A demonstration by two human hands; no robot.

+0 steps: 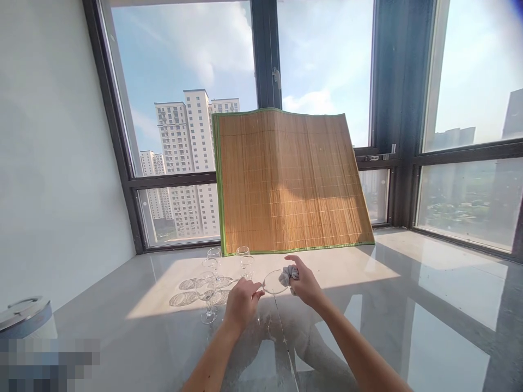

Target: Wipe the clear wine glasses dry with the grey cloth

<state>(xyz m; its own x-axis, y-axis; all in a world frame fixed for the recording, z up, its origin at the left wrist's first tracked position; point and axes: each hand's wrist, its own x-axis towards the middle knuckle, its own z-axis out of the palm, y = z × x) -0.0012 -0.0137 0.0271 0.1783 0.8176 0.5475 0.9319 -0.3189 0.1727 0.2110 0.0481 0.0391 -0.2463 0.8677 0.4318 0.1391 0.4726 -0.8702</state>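
Observation:
A clear stemmed glass (272,283) lies sideways between my two hands above the shiny ledge. My left hand (243,302) is closed on one end of it, with thumb and finger pinched together. In my right hand (303,280) is a crumpled grey cloth (288,275), which meets the other side of the glass; the index finger sticks out. To the left of my left hand stand several more stemmed glasses, the closest being a glass (205,291) near its wrist. Another glass (245,261) is just beyond my left hand.
A bamboo mat (290,185) with green edging leans against the windows behind the glasses. At the left edge sits a round white-lidded container (24,316), partly blurred out. A dark seam (281,326) runs along the glossy grey ledge (368,326).

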